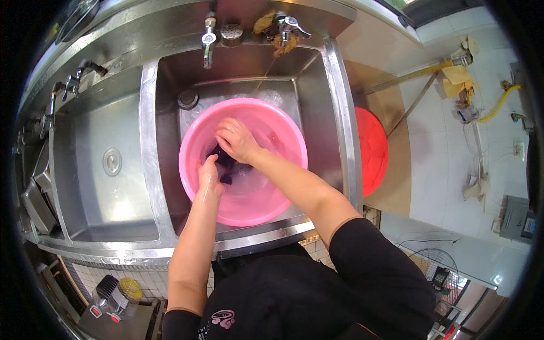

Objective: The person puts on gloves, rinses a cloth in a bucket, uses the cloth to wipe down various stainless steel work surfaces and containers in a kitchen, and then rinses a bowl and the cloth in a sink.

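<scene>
A round pink plastic basin holds water and stands in a stainless steel sink. Something dark, likely cloth, lies in the water between my hands. My left hand is wet and dips inside the basin's left side, thumb raised beside the dark item. Whether its hidden fingers grip the item is unclear. My right hand reaches over the dark item from the right, its fingers bent toward the basin's left wall. Nothing shows plainly in its grasp, but the palm is turned away from view.
A chrome tap projects over the sink's back edge. Another tap, wrapped in brown material, lets down a thin stream behind the basin. Left is a second sink compartment with a drain. A red round lid or tub stands past the right edge.
</scene>
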`<action>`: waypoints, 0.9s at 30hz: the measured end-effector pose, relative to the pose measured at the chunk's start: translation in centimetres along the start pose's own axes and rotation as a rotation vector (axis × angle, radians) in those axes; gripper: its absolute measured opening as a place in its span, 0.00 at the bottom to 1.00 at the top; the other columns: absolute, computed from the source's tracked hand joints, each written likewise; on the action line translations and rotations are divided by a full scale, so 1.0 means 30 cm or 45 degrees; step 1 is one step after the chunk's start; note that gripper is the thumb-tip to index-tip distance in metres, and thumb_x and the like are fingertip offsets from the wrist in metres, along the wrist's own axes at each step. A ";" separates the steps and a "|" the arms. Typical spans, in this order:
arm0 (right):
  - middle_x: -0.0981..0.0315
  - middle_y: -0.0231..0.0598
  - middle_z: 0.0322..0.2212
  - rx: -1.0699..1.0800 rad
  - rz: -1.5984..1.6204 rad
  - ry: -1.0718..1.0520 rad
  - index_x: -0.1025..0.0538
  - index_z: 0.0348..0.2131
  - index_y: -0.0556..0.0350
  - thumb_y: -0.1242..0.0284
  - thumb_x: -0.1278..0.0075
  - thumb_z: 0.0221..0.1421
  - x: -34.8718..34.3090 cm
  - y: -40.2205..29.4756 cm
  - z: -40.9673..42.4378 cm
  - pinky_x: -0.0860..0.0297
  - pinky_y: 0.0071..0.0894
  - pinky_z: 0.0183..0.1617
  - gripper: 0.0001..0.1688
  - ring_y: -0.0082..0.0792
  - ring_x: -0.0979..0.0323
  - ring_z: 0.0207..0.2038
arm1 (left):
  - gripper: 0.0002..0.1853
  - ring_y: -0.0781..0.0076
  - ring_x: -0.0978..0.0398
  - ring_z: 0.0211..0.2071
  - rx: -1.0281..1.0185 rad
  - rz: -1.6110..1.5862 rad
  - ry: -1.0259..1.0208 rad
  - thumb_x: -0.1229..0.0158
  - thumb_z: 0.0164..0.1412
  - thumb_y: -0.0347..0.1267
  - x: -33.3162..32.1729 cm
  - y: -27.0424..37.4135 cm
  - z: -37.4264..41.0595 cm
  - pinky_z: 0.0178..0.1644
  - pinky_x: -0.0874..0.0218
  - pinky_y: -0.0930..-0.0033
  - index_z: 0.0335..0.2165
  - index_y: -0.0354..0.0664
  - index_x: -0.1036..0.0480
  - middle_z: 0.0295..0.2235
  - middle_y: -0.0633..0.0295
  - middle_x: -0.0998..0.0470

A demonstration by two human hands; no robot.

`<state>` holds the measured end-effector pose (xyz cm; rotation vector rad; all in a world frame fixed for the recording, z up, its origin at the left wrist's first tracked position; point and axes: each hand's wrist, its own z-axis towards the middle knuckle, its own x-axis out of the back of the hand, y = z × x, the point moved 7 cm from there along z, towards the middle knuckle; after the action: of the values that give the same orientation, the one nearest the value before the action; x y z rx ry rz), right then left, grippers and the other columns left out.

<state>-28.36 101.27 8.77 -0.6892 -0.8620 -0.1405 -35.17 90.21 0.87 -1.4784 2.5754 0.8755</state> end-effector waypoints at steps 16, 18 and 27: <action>0.28 0.49 0.33 -1.433 0.635 -0.890 0.30 0.43 0.54 0.77 0.54 0.42 -0.294 0.202 -0.253 0.33 0.38 0.43 0.23 0.41 0.29 0.38 | 0.35 0.53 0.56 0.58 0.318 -0.155 0.145 0.52 0.52 0.45 0.005 -0.082 -0.026 0.56 0.74 0.31 0.56 0.50 0.51 0.57 0.50 0.51; 0.27 0.44 0.32 -0.933 0.590 -0.758 0.31 0.42 0.60 0.77 0.51 0.39 -0.187 0.163 -0.166 0.34 0.32 0.41 0.24 0.34 0.29 0.36 | 0.35 0.48 0.52 0.57 0.451 -0.224 0.226 0.57 0.54 0.55 -0.058 -0.090 -0.030 0.55 0.71 0.31 0.54 0.47 0.46 0.55 0.48 0.47; 0.30 0.61 0.31 -0.734 0.196 -0.649 0.28 0.29 0.64 0.49 0.58 0.49 0.044 -0.160 -0.066 0.35 0.48 0.40 0.32 0.54 0.30 0.35 | 0.19 0.60 0.27 0.34 0.025 -0.380 -0.531 0.58 0.58 0.43 -0.085 -0.112 0.201 0.39 0.33 0.60 0.35 0.40 0.29 0.33 0.56 0.26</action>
<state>-28.05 96.53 11.25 -1.3650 -1.2672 -0.0733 -32.47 93.87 -4.89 -1.4399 2.0033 0.9861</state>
